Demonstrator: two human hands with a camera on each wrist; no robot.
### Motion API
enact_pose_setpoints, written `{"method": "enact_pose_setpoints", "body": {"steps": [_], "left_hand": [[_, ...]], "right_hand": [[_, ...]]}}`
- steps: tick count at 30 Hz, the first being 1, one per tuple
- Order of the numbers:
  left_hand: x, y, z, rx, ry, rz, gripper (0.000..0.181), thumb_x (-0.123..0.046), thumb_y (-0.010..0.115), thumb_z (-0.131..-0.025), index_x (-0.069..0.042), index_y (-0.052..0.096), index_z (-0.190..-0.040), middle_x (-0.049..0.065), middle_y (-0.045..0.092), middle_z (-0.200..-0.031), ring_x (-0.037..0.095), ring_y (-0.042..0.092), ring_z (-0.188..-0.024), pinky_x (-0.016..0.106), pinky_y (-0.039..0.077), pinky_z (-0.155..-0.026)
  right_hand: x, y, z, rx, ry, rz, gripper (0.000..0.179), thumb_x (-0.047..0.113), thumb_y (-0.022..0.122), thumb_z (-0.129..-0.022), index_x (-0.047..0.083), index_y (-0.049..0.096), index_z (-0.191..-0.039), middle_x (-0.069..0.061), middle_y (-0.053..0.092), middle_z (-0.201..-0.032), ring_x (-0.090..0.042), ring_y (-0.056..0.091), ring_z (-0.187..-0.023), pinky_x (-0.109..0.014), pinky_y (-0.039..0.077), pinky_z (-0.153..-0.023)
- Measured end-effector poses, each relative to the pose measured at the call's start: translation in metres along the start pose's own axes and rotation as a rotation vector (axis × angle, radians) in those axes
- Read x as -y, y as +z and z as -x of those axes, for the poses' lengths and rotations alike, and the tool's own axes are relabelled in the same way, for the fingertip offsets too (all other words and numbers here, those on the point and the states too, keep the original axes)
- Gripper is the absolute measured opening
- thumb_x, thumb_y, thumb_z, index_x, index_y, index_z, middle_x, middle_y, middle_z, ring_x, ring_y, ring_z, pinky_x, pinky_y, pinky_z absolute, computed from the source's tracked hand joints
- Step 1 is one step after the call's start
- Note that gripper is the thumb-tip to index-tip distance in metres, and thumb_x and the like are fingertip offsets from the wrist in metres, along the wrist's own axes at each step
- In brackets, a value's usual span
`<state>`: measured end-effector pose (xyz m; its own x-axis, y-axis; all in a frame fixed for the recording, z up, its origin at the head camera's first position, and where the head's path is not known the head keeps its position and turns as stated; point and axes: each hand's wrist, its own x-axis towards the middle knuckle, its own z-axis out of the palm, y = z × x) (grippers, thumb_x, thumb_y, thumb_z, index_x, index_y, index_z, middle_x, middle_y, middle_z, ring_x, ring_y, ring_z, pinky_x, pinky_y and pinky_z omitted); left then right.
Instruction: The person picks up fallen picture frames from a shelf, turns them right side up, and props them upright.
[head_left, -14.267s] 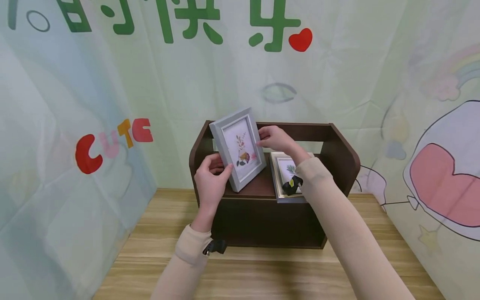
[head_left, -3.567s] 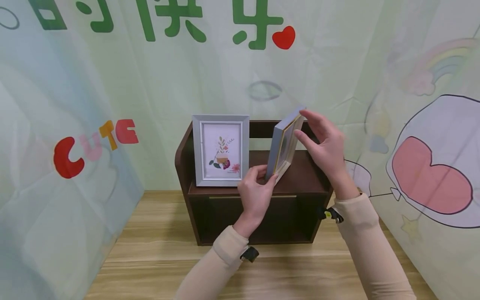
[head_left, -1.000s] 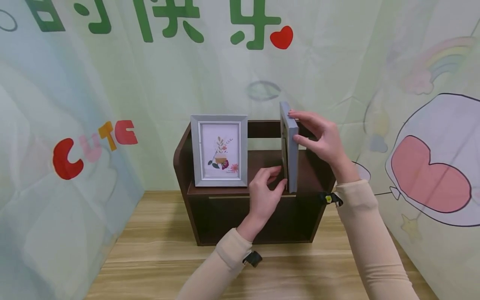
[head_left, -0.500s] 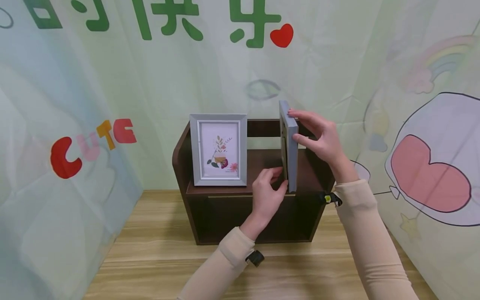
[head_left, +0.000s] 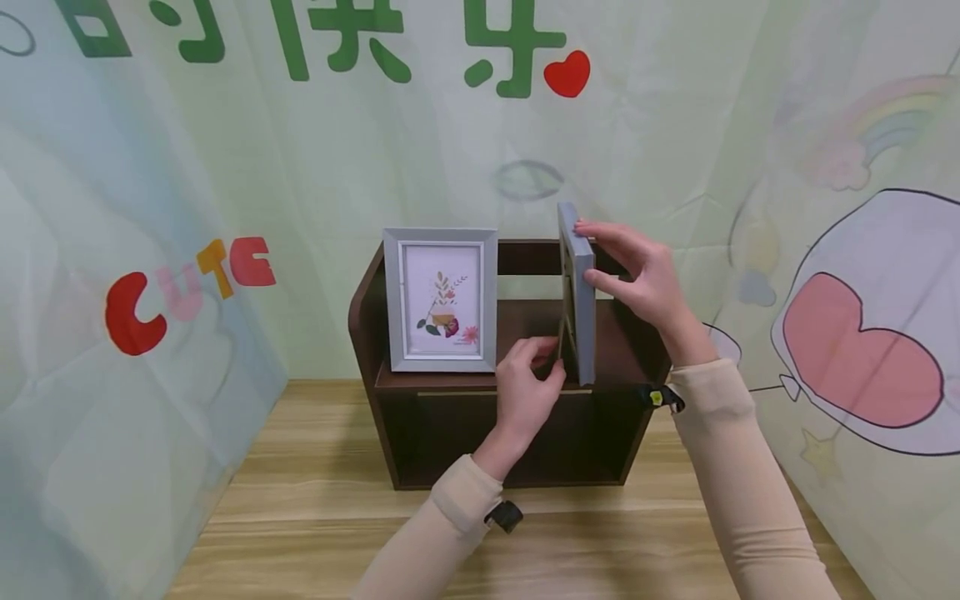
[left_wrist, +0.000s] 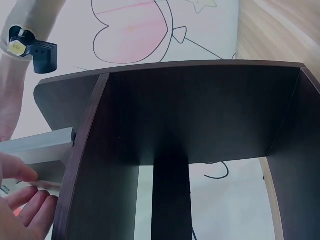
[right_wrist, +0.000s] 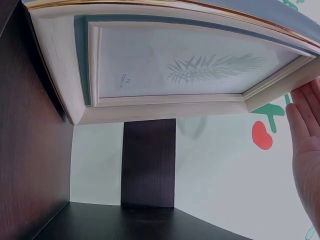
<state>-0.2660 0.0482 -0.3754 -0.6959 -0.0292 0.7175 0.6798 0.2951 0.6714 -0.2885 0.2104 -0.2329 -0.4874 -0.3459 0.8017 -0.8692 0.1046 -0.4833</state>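
A second picture frame (head_left: 586,325) stands edge-on at the shelf's right side, its back towards the left. Its pale front with a green leaf print (right_wrist: 215,67) shows in the right wrist view. My right hand (head_left: 651,279) grips its upper edge between thumb and fingers. Low behind the frame, my left hand (head_left: 525,392) pinches the thin back stand (head_left: 565,321), which sits angled away from the backing. In the left wrist view, the stand (left_wrist: 47,185) lies between thumb and fingers. A grey picture frame (head_left: 487,304) with a flower print stands upright at the left, untouched.
The dark brown two-level shelf (head_left: 498,382) stands on a wood-grain table (head_left: 315,517). Its side panels (head_left: 365,321) rise at both ends, with a back rail (head_left: 525,254) across. A printed cloth backdrop (head_left: 322,167) hangs close behind and at both sides.
Earlier the grey frame was being placed at the left. The second frame was lifted and turned edge-on. In the last half second, my left hand has drawn its stand slightly out to the left.
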Motion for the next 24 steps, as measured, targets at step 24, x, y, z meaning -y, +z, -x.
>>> {"method": "enact_pose_setpoints", "body": {"steps": [24], "left_hand": [[0.004,-0.032,-0.006,-0.095,-0.030,-0.114,0.013,0.002,0.068,-0.081,-0.001,0.070,-0.093,0.010,0.067,-0.089,0.018,0.068,-0.082,0.023,0.057,-0.076]], "right_hand": [[0.001,0.020,-0.011,0.066,-0.036,0.065,0.042,-0.017,0.066,-0.075,-0.015,0.058,-0.117,-0.032,0.056,-0.123,-0.032,0.052,-0.123,-0.031,0.040,-0.107]]}}
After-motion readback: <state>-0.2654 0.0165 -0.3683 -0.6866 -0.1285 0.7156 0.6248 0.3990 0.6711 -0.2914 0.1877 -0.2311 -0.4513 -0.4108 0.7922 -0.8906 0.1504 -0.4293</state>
